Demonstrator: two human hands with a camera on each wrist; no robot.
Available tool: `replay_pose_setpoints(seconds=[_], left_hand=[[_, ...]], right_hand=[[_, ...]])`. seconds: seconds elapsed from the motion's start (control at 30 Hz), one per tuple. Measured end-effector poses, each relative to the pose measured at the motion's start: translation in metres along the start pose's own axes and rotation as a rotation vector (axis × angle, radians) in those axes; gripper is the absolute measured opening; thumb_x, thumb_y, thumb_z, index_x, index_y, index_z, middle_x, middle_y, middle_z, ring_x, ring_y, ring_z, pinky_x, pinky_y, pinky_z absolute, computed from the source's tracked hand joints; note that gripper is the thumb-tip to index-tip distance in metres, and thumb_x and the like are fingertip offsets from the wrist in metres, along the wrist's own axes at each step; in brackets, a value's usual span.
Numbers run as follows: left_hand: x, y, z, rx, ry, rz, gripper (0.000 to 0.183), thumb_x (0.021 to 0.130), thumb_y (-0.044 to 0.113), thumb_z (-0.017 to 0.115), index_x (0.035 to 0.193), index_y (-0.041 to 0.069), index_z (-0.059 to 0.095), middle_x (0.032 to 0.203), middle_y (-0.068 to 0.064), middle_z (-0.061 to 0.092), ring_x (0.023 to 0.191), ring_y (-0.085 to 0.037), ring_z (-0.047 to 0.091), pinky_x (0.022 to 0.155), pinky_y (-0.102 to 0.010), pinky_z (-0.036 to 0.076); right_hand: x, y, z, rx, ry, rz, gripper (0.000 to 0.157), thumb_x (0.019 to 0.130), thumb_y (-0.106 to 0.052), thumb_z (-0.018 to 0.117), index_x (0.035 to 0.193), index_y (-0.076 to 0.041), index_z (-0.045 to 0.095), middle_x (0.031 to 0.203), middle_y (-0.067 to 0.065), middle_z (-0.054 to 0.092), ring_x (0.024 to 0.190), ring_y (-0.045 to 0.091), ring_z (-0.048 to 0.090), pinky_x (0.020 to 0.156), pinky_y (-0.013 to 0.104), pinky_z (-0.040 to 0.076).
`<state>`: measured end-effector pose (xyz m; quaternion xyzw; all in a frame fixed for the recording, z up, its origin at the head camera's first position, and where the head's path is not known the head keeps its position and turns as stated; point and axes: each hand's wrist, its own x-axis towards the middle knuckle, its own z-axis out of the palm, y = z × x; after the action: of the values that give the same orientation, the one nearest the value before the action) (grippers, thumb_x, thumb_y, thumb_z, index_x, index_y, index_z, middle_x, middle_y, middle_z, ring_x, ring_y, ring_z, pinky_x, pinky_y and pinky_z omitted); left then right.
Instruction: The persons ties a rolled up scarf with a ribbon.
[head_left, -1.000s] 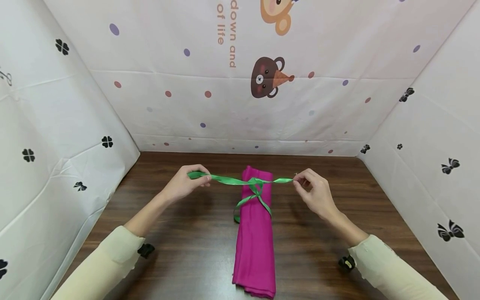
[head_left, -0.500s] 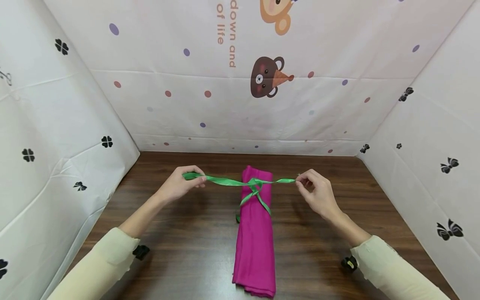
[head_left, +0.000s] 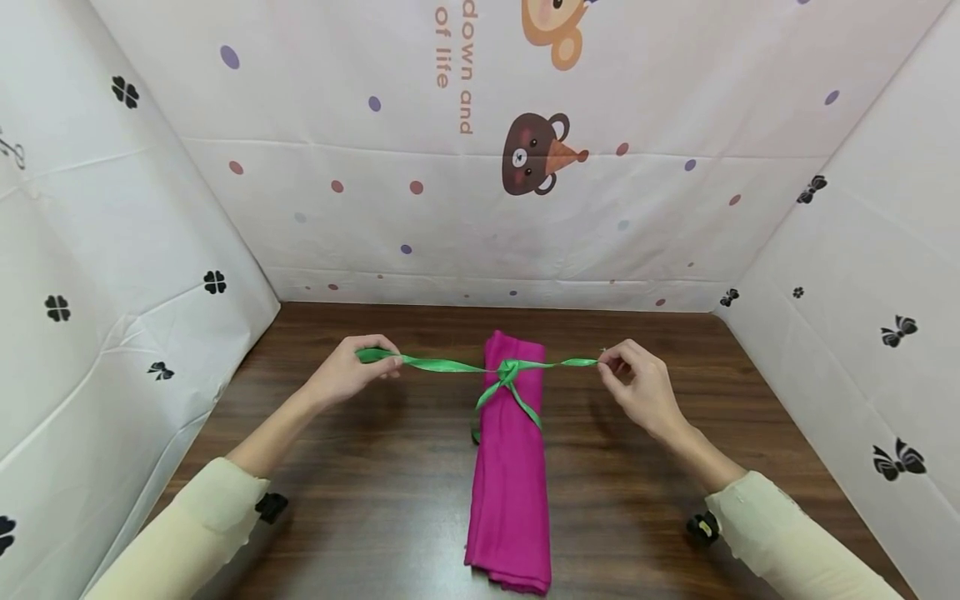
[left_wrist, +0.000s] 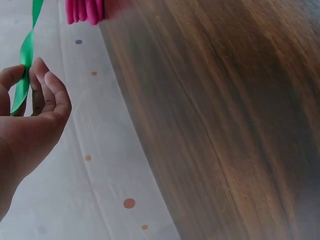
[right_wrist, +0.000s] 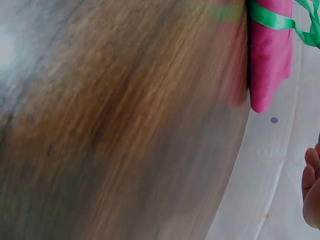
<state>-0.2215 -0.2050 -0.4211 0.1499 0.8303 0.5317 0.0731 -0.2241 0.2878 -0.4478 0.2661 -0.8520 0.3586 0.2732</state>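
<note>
A folded magenta cloth (head_left: 512, 492) lies lengthwise on the table, with a green ribbon (head_left: 442, 365) around its far part. The ribbon crosses in a knot (head_left: 509, 370) on top of the cloth. To the left, my left hand (head_left: 347, 371) pinches one end of the ribbon between thumb and fingers; the left wrist view shows the ribbon (left_wrist: 26, 55) running through that pinch. My right hand (head_left: 643, 387) pinches the other end between thumb and index finger. The ribbon stretches nearly straight between both hands, above the cloth. Only part of the right hand (right_wrist: 312, 190) shows in the right wrist view.
The dark wooden table (head_left: 360, 500) ends at a white printed backdrop (head_left: 360, 225) behind and at both sides. Black wrist cameras (head_left: 272, 507) sit at the cuffs of both pale sleeves (head_left: 187, 525).
Both hands have moved apart, the left one farther to the left and the right one slightly right. The loop at the knot has shrunk and tightened. The cloth has stayed in place.
</note>
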Motion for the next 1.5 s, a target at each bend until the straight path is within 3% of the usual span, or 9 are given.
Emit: replay_pose_setpoints(seconds=[0.1, 0.2, 0.33, 0.5, 0.73, 1.0, 1.27, 1.5], left_hand=[[-0.002, -0.003, -0.002, 0.006, -0.009, 0.000, 0.028, 0.104, 0.023, 0.072, 0.115, -0.002, 0.072, 0.100, -0.024, 0.076, 0.099, -0.044, 0.072, 0.089, -0.052, 0.060], [-0.004, -0.006, -0.003, 0.011, -0.021, -0.002, 0.030, 0.104, 0.023, 0.072, 0.116, -0.004, 0.072, 0.101, -0.025, 0.076, 0.103, -0.050, 0.070, 0.092, -0.058, 0.058], [-0.006, -0.009, -0.005, 0.015, -0.037, -0.012, 0.029, 0.104, 0.024, 0.071, 0.116, -0.003, 0.072, 0.101, -0.023, 0.076, 0.104, -0.051, 0.070, 0.094, -0.063, 0.055], [-0.008, -0.013, -0.007, 0.029, -0.071, -0.024, 0.029, 0.105, 0.024, 0.071, 0.115, -0.003, 0.072, 0.100, -0.021, 0.076, 0.104, -0.050, 0.069, 0.094, -0.061, 0.056], [-0.009, -0.018, -0.009, 0.025, -0.099, -0.053, 0.031, 0.105, 0.023, 0.071, 0.117, -0.005, 0.071, 0.101, -0.022, 0.076, 0.104, -0.048, 0.071, 0.093, -0.059, 0.057], [-0.011, -0.023, -0.015, 0.039, -0.092, -0.054, 0.028, 0.105, 0.020, 0.071, 0.116, -0.006, 0.071, 0.103, -0.023, 0.075, 0.103, -0.047, 0.072, 0.091, -0.054, 0.059], [-0.011, -0.028, -0.021, 0.055, -0.086, -0.048, 0.032, 0.105, 0.023, 0.071, 0.115, -0.007, 0.070, 0.106, -0.027, 0.074, 0.104, -0.046, 0.072, 0.092, -0.055, 0.059], [-0.013, -0.033, -0.027, 0.070, -0.078, -0.051, 0.030, 0.105, 0.021, 0.070, 0.115, -0.007, 0.070, 0.103, -0.024, 0.075, 0.101, -0.044, 0.073, 0.090, -0.054, 0.060]], right_hand=[[-0.003, 0.002, -0.001, -0.009, 0.000, 0.002, 0.018, 0.087, 0.009, 0.077, 0.092, -0.008, 0.072, 0.089, -0.003, 0.066, 0.077, 0.014, 0.061, 0.070, 0.012, 0.046], [-0.005, 0.005, -0.003, -0.011, -0.002, 0.005, 0.004, 0.094, -0.003, 0.073, 0.092, -0.007, 0.072, 0.088, -0.003, 0.066, 0.077, 0.013, 0.061, 0.069, 0.012, 0.046], [-0.008, 0.009, -0.006, -0.024, -0.004, 0.013, 0.013, 0.100, -0.016, 0.069, 0.093, -0.005, 0.072, 0.088, -0.003, 0.066, 0.077, 0.012, 0.061, 0.067, 0.015, 0.047], [-0.012, 0.013, -0.009, -0.042, -0.015, 0.026, 0.002, 0.095, -0.006, 0.072, 0.093, -0.006, 0.071, 0.089, -0.002, 0.066, 0.078, 0.012, 0.062, 0.067, 0.018, 0.050], [-0.018, 0.019, -0.012, -0.043, -0.031, 0.039, 0.021, 0.087, 0.010, 0.076, 0.093, -0.009, 0.070, 0.088, -0.002, 0.065, 0.076, 0.011, 0.061, 0.066, 0.014, 0.049], [-0.025, 0.028, -0.016, -0.063, -0.058, 0.060, 0.013, 0.090, 0.005, 0.074, 0.092, -0.007, 0.070, 0.089, 0.000, 0.065, 0.075, 0.010, 0.061, 0.066, 0.012, 0.048], [-0.028, 0.032, -0.018, -0.098, -0.059, 0.048, 0.022, 0.085, 0.011, 0.077, 0.090, -0.009, 0.070, 0.087, -0.002, 0.065, 0.073, 0.010, 0.061, 0.063, 0.014, 0.048], [-0.030, 0.036, -0.018, -0.107, -0.069, 0.057, 0.019, 0.087, 0.010, 0.076, 0.091, -0.008, 0.070, 0.088, -0.001, 0.065, 0.073, 0.010, 0.061, 0.063, 0.013, 0.047]])
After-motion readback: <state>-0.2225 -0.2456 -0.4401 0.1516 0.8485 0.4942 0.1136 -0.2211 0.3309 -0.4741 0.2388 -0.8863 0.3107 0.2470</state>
